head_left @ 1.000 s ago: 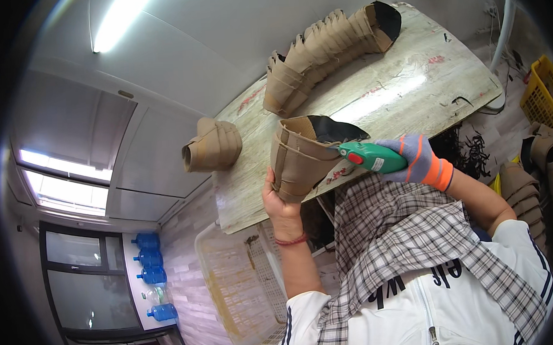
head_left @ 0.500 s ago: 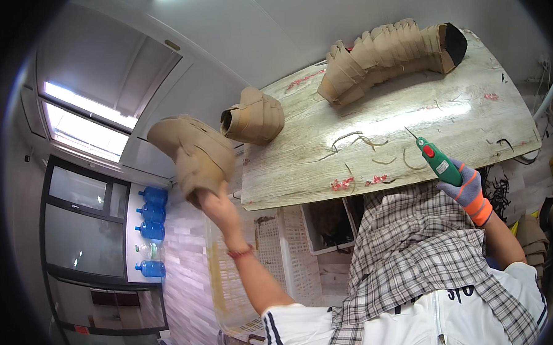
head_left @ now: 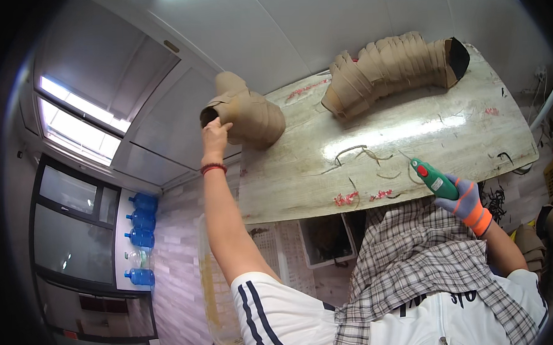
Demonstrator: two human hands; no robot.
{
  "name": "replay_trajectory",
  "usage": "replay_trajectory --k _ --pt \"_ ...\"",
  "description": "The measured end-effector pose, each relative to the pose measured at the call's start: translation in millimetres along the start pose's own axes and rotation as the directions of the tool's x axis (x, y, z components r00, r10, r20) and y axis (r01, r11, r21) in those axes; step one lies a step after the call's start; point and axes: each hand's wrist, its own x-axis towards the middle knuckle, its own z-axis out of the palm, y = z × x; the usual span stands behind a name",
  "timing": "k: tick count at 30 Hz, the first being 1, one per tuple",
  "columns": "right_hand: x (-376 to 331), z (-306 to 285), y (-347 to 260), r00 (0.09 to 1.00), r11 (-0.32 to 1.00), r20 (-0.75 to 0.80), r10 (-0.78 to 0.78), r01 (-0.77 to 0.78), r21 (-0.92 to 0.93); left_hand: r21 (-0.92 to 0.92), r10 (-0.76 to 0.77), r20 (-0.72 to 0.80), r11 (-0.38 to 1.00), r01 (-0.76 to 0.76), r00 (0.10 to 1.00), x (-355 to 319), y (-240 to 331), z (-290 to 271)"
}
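"How does the left arm (head_left: 224, 227) lie?"
"Reaching forward, nearly straight, with the bare left grip (head_left: 213, 141) up at a tan upper (head_left: 252, 118), its digits pinching the rim of the opening."
"Where's that upper?"
"At the left end of the table (head_left: 295, 184), well apart from the longer stack (head_left: 395, 72)."
"And the right arm (head_left: 505, 247)?"
"Bent, close to the body; the gloved right grip (head_left: 463, 200) is closed around a green tool (head_left: 433, 179), its thin tip over the table."
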Motion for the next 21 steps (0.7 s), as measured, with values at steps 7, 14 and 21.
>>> replay_trajectory --k 7,14,21 --pt "14.4 4.0 -8.2 0.999 0.999 -0.047 -0.017 0.019 0.031 -0.595 -0.235 -0.399 0.802 -0.055 0.886 -107.8 113.9 -46.1" --pt "15.3 18.8 -40.5 0.996 0.967 -0.030 -0.082 0.087 0.238 -0.979 -0.224 -0.166 -0.078 -0.188 0.960 -210.5 249.7 77.2" --pt "-3.8 1.2 -30.5 0.999 0.958 -0.032 0.008 0.002 0.285 -0.934 -0.098 0.027 -0.356 -0.010 0.995 -224.5 289.9 114.0"
